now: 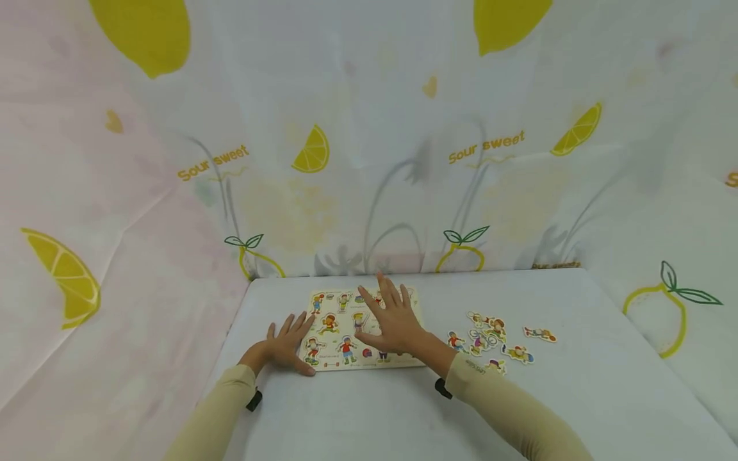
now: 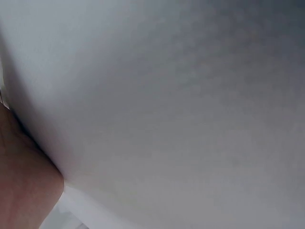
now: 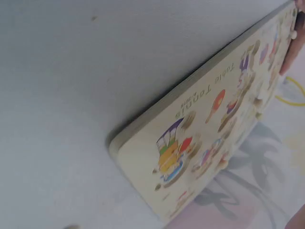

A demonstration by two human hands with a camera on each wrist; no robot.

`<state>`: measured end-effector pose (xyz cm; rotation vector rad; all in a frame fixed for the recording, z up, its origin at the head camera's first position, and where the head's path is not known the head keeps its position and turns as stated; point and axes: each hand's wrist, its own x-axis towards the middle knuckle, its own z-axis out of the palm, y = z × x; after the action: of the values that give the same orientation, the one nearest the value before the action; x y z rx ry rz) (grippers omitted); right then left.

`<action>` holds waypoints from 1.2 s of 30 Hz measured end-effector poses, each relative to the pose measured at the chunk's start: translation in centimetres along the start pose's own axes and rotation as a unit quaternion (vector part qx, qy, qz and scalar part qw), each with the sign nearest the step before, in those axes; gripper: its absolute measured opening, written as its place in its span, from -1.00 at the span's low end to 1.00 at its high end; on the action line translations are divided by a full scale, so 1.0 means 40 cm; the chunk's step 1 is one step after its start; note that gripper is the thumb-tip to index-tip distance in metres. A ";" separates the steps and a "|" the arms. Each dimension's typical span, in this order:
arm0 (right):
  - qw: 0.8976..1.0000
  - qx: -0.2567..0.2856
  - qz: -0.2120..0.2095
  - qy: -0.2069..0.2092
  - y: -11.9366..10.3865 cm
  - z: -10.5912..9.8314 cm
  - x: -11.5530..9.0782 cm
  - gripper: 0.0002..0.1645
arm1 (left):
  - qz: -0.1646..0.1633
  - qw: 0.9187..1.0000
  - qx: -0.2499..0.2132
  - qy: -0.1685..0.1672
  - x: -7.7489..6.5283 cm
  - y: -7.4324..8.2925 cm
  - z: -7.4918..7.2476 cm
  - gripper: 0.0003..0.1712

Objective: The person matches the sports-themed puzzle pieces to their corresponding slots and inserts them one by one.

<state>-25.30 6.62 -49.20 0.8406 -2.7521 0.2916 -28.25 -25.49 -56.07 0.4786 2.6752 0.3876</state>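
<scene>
A flat wooden puzzle board (image 1: pixel 359 369) with printed sports figures lies on the white table. My left hand (image 1: pixel 282 349) rests at the board's left edge, fingers spread, thumb near the lower left corner. Over the right half of the board is my right hand (image 1: pixel 394 323), its fingers straight and spread, with nothing held. It hides some of the figures there. In the right wrist view, the board (image 3: pixel 136 155) shows a parachute figure (image 3: pixel 170 155) near its corner and "Table Tennis" lettering. The left wrist view shows mostly blurred white surface, with part of the hand (image 2: pixel 26 186) at lower left.
Several loose figure pieces (image 1: pixel 496 328) lie in a cluster on the table to the right of the board. One piece (image 1: pixel 540 333) lies apart, farther right. Behind the table hangs a white cloth (image 1: pixel 369 211) printed with lemons.
</scene>
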 end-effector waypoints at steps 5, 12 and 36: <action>1.000 -0.024 -0.017 0.008 0.008 -0.008 -0.032 0.10 | 0.001 1.000 0.005 -0.012 -0.003 -0.006 0.019 0.62; 0.995 -0.095 -0.026 -0.005 0.031 -0.007 -0.067 0.10 | -0.003 1.000 -0.007 -0.009 -0.020 0.000 0.027 0.62; 0.998 -0.058 0.018 -0.028 0.129 -0.047 -0.134 0.08 | 0.001 1.000 -0.010 -0.014 -0.034 0.021 -0.026 0.63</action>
<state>-23.61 14.09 -49.57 0.7804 -2.8071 0.1158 -27.29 -25.46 -54.45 0.4759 2.6416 0.4058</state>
